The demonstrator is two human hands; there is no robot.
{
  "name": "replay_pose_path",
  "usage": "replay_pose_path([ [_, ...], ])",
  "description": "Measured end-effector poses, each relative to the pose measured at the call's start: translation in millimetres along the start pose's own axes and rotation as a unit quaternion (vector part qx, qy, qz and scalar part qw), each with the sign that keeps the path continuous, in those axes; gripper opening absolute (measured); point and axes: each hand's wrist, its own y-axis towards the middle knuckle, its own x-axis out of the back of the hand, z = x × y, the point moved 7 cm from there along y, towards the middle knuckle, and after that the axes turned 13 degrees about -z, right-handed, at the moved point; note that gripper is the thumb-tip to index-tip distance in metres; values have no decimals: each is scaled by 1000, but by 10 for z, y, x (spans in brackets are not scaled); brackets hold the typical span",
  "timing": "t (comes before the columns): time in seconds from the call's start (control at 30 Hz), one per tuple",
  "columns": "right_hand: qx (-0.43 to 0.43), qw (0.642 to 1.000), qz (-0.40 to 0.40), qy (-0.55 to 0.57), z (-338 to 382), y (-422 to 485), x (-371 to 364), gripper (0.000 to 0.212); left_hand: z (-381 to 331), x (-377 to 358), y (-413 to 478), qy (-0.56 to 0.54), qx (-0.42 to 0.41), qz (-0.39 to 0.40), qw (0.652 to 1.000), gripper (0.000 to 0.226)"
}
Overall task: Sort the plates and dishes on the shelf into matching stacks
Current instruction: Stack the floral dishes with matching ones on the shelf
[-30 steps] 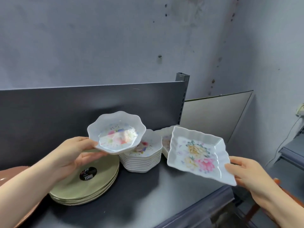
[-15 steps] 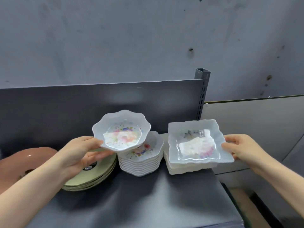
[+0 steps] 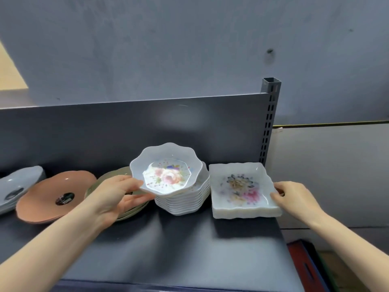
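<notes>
My left hand grips the near-left rim of a white scalloped floral bowl, held tilted just above a stack of matching scalloped bowls. To the right, a white square floral dish lies on top of a stack of square dishes. My right hand rests on that top dish's right edge, fingers curled on the rim. All of it sits on a dark grey shelf.
Left of the bowls lie a stack of green plates, a stack of terracotta plates with a black sticker, and grey plates at the far left. A slotted metal upright marks the shelf's right end.
My right hand carried the square dish left and down until it lay on the square stack. The scalloped bowl in my left hand stayed near the scalloped stack. The camera turned left.
</notes>
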Motion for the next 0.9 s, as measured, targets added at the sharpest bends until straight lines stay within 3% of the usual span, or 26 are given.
replay_pose_path([
  [0.17,15,1000,6,3,26,2,39,19,-18,-111,26,-7,-8,-20,1000,15],
  [0.33,13,1000,12,-9,46,-28,55,18,183,-212,174,87,-29,-54,994,23],
  [0.53,23,999,31,-33,72,-48,92,17,274,-192,289,116,-29,-87,989,25],
  [0.7,81,992,-29,-93,354,-83,300,17,218,-125,194,156,-82,-110,978,29],
  [0.8,118,991,-45,-39,778,-157,386,26,74,-46,114,256,-185,-137,939,27],
  [0.9,140,990,-24,21,1202,-272,386,34,-61,30,-21,430,-293,-135,843,33],
])
